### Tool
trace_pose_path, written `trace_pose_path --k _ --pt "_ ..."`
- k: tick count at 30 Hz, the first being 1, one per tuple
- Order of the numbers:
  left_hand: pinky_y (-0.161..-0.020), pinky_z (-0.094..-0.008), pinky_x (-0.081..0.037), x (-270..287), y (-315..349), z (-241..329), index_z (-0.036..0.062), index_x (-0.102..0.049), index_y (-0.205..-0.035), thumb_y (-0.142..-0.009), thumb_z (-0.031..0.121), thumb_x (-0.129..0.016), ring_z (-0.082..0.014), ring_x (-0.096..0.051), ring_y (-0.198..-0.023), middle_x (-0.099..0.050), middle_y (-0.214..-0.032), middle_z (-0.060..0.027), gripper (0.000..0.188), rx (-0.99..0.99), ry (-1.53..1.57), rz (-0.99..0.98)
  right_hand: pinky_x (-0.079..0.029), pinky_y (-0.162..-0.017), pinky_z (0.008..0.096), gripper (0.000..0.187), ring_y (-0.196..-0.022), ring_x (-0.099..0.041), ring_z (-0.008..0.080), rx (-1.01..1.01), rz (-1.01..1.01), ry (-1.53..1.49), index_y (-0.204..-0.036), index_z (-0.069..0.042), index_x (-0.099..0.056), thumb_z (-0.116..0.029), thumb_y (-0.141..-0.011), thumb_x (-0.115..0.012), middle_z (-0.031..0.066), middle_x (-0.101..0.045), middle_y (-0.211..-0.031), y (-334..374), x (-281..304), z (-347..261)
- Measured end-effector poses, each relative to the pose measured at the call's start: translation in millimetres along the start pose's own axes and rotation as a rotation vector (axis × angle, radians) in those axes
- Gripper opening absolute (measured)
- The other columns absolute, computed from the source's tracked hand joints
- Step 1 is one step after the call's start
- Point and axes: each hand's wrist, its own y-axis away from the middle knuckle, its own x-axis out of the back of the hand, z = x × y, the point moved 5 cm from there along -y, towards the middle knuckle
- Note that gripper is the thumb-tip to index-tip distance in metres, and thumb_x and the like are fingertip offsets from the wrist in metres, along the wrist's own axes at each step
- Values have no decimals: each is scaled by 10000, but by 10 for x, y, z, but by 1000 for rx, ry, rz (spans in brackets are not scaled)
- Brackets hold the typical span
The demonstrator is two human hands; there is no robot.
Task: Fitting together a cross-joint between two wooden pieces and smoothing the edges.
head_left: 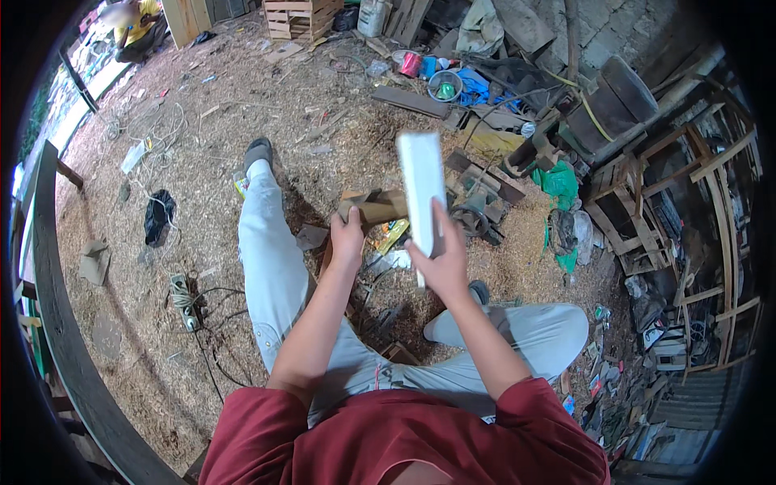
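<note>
My right hand (pixel 443 260) is closed around the lower part of a long pale board (pixel 420 178), which stands nearly upright in front of me and looks bright white on its face. My left hand (pixel 347 236) grips the left end of a brown wooden block (pixel 377 208), thumb on top. The block's right end passes behind the board, so that part is hidden. Just beyond my right hand, a dark metal machine with a round wheel (pixel 473 218) sits on the ground. A yellow packet (pixel 394 236) lies below the block, between my legs.
Wood shavings cover the ground. A coiled cord with a power strip (pixel 184 301) lies left of my leg. Buckets (pixel 444 86), planks and scrap are piled ahead. Wooden frames (pixel 630 212) stand at right, a dark rail (pixel 69 323) at left. Another person (pixel 139 32) crouches far left.
</note>
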Motion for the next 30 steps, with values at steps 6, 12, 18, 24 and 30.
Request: trace_pose_path --k 6,12,18,24,30 --pt "-966 -431 -599 -107 100 192 -3 -507 -1339 -1103 272 -563 -331 -710 -1129 -661 -1256 -192 368 154 341 -93 -473 -1048 504 969 -1226 -564 403 74 121 93 -1637 -161 -343 -167 -812 -851 223 -510 -1324 38 88 281" --pt "-933 -442 -625 -1 -4 160 15 -527 -1356 -1076 314 -616 -324 -744 -1035 -684 -1210 -181 419 66 195 -104 -511 -1050 470 982 -1208 -639 423 -325 -126 175 -1573 -185 -466 -363 -708 -895 274 -640 -1303 493 -389 1787" --pt "-898 -447 -636 133 68 238 -6 -555 -1307 -1070 371 -613 -303 -747 -964 -689 -1175 -173 449 203 330 -98 -499 -1076 478 925 -1218 -637 445 -418 -416 298 -1515 -146 -538 -456 -709 -870 287 -658 -1311 534 -579 2017" --pt "-937 -427 -584 -83 155 302 32 -569 -1328 -1076 429 -572 -264 -710 -1047 -688 -1225 -160 470 308 334 -343 -478 -1081 420 498 -1272 -628 381 -234 -33 -149 -1379 -30 -608 -250 -944 -708 238 -660 -1340 20 -317 1842" --pt "-924 -409 -575 -150 431 329 64 -588 -1354 -1062 389 -588 -249 -700 -1094 -696 -1284 -118 437 560 489 -402 -521 -967 403 377 -1094 -718 275 -153 -400 -74 -1300 -34 -637 -276 -1011 -661 164 -747 -1126 -14 -288 956"
